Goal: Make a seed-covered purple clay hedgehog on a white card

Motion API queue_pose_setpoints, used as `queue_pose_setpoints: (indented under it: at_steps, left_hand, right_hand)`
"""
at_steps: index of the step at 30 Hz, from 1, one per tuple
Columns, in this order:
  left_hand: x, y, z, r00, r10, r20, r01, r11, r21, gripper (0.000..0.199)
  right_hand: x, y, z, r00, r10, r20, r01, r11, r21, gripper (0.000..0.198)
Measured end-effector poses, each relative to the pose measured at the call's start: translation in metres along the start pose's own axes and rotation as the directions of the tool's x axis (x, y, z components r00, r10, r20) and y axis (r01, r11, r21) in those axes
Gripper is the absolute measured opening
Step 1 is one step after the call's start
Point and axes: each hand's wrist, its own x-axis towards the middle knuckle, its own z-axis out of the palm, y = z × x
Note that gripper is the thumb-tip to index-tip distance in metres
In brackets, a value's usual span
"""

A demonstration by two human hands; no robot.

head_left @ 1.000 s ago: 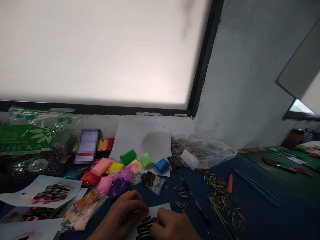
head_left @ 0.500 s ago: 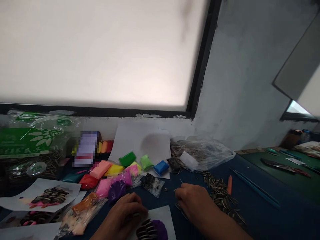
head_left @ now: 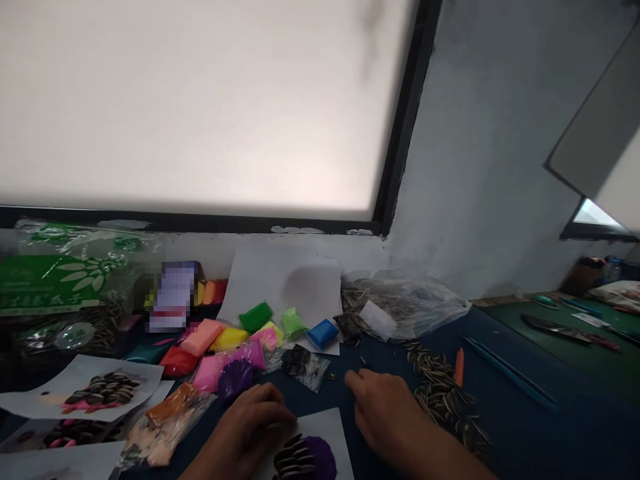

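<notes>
A white paper (head_left: 343, 437) lies at the bottom edge of the view, bearing a round of purple clay (head_left: 324, 459) with striped sunflower seeds (head_left: 295, 460) set in overlapping rows on its left part. My left hand (head_left: 255, 421) is curled over the paper's left edge and holds it; its fingertips are partly hidden. Just right of the paper, my right hand (head_left: 383, 407) is low over the dark blue table, fingers bent and pressed together. Whatever they may pinch is hidden. Beside that hand lies a loose pile of sunflower seeds (head_left: 440, 387).
Several bright clay packets (head_left: 205, 337) lie behind my left hand. Finished-looking seed pictures (head_left: 100, 393) are stacked at left, near a green seed bag (head_left: 55, 287). Rightward are an orange stick (head_left: 459, 367), a blue tool (head_left: 510, 373) and a clear plastic bag (head_left: 420, 303).
My right hand has shifted slightly left, and the bits that showed at its fingertips and under it are out of sight. My left hand and the paper stay almost still.
</notes>
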Motion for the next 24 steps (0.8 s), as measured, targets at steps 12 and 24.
queue_pose_setpoints:
  at_steps: [12, 24]
  left_hand:
    - [0.0, 0.002, -0.001, 1.0, -0.027, 0.012, 0.027, 1.0, 0.008, 0.024]
    - [0.0, 0.0, 0.0, 1.0, -0.016, 0.004, 0.016, 1.0, -0.01, 0.024]
  right_hand:
    - [-0.024, -0.004, -0.009, 0.963, -0.172, -0.208, 0.263, 0.777, 0.572, 0.028]
    - [-0.011, -0.015, 0.019, 0.921, -0.37, -0.119, 0.387, 0.845, 0.369, 0.013]
